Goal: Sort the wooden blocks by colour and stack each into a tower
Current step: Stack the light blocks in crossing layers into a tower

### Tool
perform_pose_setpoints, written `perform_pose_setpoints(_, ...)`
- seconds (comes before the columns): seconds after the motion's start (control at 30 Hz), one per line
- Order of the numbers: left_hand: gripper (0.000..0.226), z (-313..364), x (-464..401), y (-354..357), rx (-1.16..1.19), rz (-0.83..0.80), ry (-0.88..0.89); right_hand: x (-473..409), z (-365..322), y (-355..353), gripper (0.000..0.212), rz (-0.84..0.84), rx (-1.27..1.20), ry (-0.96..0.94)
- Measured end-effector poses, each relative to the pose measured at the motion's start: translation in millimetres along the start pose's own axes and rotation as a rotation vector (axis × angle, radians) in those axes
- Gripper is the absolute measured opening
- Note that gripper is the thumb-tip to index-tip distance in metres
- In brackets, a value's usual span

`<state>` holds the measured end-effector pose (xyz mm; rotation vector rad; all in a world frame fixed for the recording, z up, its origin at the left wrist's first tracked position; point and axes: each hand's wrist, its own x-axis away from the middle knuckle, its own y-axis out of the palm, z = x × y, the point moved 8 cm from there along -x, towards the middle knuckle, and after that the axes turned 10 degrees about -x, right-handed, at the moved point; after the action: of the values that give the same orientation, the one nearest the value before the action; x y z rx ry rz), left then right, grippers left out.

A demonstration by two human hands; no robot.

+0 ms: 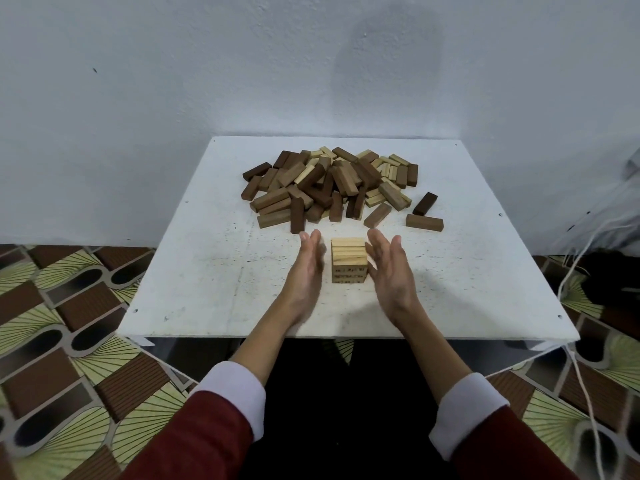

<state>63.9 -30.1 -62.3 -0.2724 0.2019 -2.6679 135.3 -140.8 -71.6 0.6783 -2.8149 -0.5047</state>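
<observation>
A short tower of pale, light-coloured wooden blocks [349, 259] stands near the front middle of the white square tabletop [485, 271], with the left hand [308, 268] and the right hand [389, 271] held upright on either side of it, fingers straight and together, palms facing the tower; the right fingers lie just beside it, though contact cannot be told. Behind the tower lies a loose heap of mixed dark brown, mid-brown and pale wooden blocks [329, 185], with a few dark blocks [424, 222] apart at its right.
</observation>
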Motion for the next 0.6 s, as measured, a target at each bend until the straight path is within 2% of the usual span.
perform_pose_setpoints(0.07, 0.049, -1, -6, -19, 0.092, 0.05, -0.032, -10, -10, -7, 0.052, 0.018, 0.149, -0.021)
perform_pose_setpoints(0.17, 0.018, 10, -26, -63, 0.005, 0.279, 0.031, -38, -34, -12, 0.032, 0.02, 0.307, -0.085)
perform_pose_setpoints(0.27, 0.012, 23, -54, -79, -0.196, 0.329, 0.116, -70, -47, -1, 0.019, -0.027, 0.508, -0.121)
perform_pose_setpoints(0.33, 0.015, 32, -73, -77, -0.37, 0.282, 0.191, -89, -49, 11, 0.018, -0.08, 0.692, -0.098)
perform_pose_setpoints(0.43, 0.017, 45, -90, -51, -0.657, 0.092, 0.34, -111, -44, 21, 0.021, -0.125, 0.953, -0.102)
perform_pose_setpoints(0.5, 0.018, 49, -96, -32, -0.891, 0.015, 0.48, -120, -45, 19, 0.025, -0.096, 1.006, -0.151)
perform_pose_setpoints(0.6, 0.021, 52, -105, -17, -1.181, 0.026, 0.631, -126, -48, 19, 0.026, -0.083, 1.035, -0.192)
